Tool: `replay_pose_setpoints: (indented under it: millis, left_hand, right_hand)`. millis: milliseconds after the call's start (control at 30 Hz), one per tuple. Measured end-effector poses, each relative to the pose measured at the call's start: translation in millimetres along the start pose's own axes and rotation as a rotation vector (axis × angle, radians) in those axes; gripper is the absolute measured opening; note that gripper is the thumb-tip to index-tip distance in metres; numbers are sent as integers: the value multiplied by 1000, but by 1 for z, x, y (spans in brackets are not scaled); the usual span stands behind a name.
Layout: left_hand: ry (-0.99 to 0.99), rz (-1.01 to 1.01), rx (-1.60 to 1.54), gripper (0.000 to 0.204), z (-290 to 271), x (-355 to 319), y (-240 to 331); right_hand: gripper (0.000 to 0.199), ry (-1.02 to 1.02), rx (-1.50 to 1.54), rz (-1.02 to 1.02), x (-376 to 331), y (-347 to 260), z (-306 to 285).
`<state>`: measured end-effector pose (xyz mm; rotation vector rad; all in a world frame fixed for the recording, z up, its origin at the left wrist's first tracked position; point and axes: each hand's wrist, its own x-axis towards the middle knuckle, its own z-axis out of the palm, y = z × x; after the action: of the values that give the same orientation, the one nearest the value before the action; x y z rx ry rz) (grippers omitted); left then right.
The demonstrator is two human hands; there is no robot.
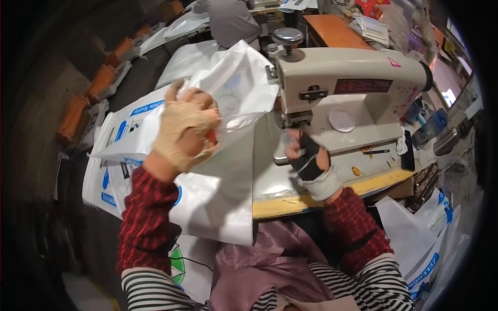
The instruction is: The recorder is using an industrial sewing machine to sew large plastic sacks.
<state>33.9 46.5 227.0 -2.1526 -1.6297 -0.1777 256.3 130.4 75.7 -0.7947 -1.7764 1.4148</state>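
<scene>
My left hand point(184, 129), in a tan glove, is raised and closed on a bunched fold of a white woven sack point(233, 93) with blue print. The sack drapes from the hand down over the table's front edge. My right hand point(307, 155), in a black and white fingerless glove, rests on the bed of a cream industrial sewing machine point(353, 83), just under its needle head. Its fingers look curled on the machine bed, and I cannot make out anything held in them.
More white sacks point(116, 150) lie stacked at the left and heaped on the floor at the lower right point(425, 249). The worktable has a yellow front edge point(311, 199). Another person's back point(231, 20) shows at the top. Orange blocks point(101, 80) line the far left.
</scene>
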Motion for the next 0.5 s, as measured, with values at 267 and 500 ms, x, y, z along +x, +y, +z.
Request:
replay_pose_setpoints:
  millis: [267, 500]
  left_hand:
    - [625, -248, -74, 41, -70, -83, 11]
    - [714, -2056, -1633, 35, 109, -351, 1]
  right_hand:
    - [29, -531, -265, -567, 44, -132, 45]
    - [36, -430, -51, -422, 61, -167, -36]
